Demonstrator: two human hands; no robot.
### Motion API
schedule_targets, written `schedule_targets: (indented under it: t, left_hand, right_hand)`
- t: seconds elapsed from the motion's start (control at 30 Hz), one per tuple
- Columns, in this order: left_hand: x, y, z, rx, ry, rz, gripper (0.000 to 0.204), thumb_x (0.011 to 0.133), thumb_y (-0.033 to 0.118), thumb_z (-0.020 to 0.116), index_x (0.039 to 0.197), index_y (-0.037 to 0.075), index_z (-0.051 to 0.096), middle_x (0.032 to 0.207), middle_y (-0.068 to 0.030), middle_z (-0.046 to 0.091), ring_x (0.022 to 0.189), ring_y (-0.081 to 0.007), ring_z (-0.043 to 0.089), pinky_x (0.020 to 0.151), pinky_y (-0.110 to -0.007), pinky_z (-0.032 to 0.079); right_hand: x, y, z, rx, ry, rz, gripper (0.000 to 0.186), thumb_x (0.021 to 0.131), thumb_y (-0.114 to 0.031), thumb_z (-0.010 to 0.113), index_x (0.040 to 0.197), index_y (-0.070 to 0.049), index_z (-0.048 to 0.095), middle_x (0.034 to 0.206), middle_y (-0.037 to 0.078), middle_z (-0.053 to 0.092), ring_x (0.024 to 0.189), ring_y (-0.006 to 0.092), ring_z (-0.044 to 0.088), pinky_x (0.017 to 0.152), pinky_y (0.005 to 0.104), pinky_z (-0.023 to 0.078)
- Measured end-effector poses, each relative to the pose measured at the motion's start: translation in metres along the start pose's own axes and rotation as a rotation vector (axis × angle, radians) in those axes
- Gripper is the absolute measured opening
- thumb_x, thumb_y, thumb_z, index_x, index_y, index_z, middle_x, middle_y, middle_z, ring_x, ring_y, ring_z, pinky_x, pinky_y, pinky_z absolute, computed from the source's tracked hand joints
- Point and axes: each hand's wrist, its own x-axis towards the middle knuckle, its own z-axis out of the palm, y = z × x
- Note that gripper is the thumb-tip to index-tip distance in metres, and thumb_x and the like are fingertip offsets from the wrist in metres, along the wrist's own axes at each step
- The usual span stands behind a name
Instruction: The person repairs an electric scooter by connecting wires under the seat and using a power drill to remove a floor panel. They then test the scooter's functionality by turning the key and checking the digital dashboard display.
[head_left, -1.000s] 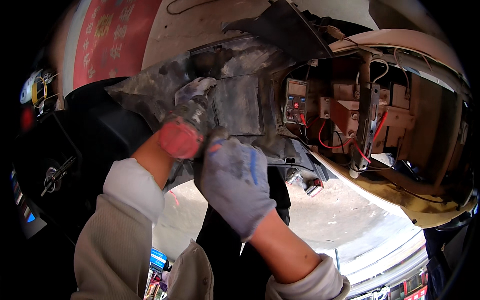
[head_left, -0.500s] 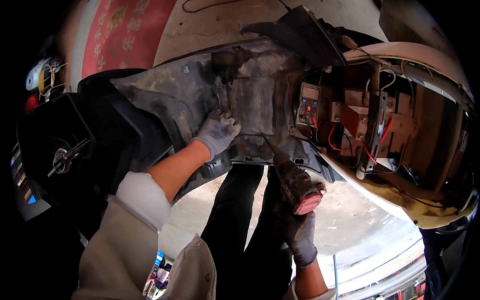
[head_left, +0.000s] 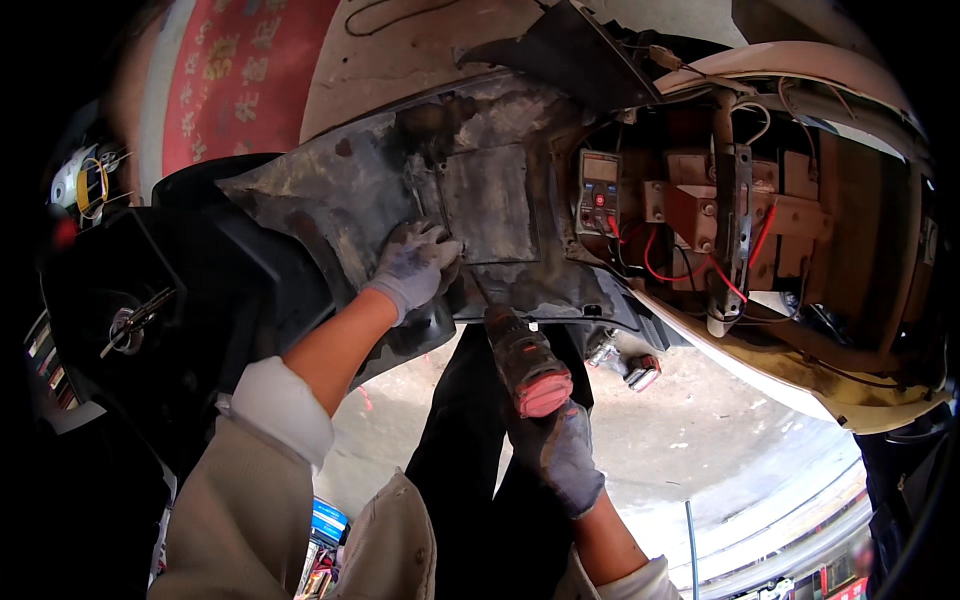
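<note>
My gloved left hand [head_left: 418, 262] rests on the dirty grey floorboard panel [head_left: 345, 185], fingers bent and pressed together beside the lower left corner of a raised rectangular plate [head_left: 492, 205]. What they may hold is hidden. Below it, my gloved right hand [head_left: 560, 455] grips a dark power drill [head_left: 524, 355] with a red end cap, its long bit pointing up to the panel near my left fingertips. The exact contact of the tip is too small to tell.
An opened vehicle body with a multimeter [head_left: 599, 195] and red leads is at right. Black plastic bodywork [head_left: 110, 250] lies left, a loose black cover [head_left: 565, 60] above. A second power tool [head_left: 625, 360] is on the ground [head_left: 680, 410]. Red mat [head_left: 225, 80] lies top left.
Since a second ago, my left hand has moved down the panel and the drill has swung down toward me. In the last half second, drill and right hand shifted slightly left.
</note>
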Motion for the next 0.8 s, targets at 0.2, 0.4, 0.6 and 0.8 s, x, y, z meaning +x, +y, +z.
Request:
schedule_targets:
  t: [0.2,0.4,0.6,0.8]
  left_hand:
    - [-0.034,-0.003,0.018,-0.365,0.279,-0.290,0.017,0.079,0.012,0.068,0.094,0.007,0.064,0.089,-0.0074,0.065,0.088,-0.0244,0.061,0.080,-0.036,0.047]
    - [-0.040,0.011,0.041,-1.230,-0.188,-0.651,0.011,0.087,0.012,0.066,0.089,0.003,0.059,0.076,-0.0031,0.062,0.065,-0.0133,0.059,0.055,-0.028,0.046]
    - [-0.023,0.006,0.047,-1.475,-0.264,-0.814,0.011,0.090,0.012,0.064,0.094,0.004,0.059,0.080,-0.0078,0.066,0.063,-0.0169,0.063,0.050,-0.032,0.050]
    - [-0.012,0.028,0.061,-1.582,-0.122,-0.956,0.009,0.091,0.009,0.060,0.096,0.004,0.053,0.074,-0.0053,0.059,0.058,-0.0135,0.058,0.045,-0.030,0.046]
  right_hand:
    - [0.011,0.012,0.015,-0.204,-0.008,-0.025,0.038,0.075,-0.020,0.072,0.109,-0.006,0.061,0.088,0.014,0.068,0.078,0.0346,0.066,0.067,0.0410,0.053]
    - [0.011,0.002,0.021,-0.488,-0.039,-0.190,0.053,0.072,-0.017,0.070,0.121,-0.004,0.054,0.088,0.013,0.065,0.081,0.0319,0.064,0.073,0.0439,0.047]
    - [0.016,-0.013,0.038,-0.806,-0.276,-0.051,0.035,0.077,-0.014,0.061,0.110,-0.004,0.055,0.089,0.013,0.066,0.085,0.0284,0.064,0.076,0.0410,0.045]
    - [0.009,-0.006,0.061,-0.838,-0.254,0.006,0.024,0.081,-0.013,0.054,0.103,-0.004,0.051,0.090,0.015,0.063,0.092,0.0314,0.059,0.083,0.0454,0.040]
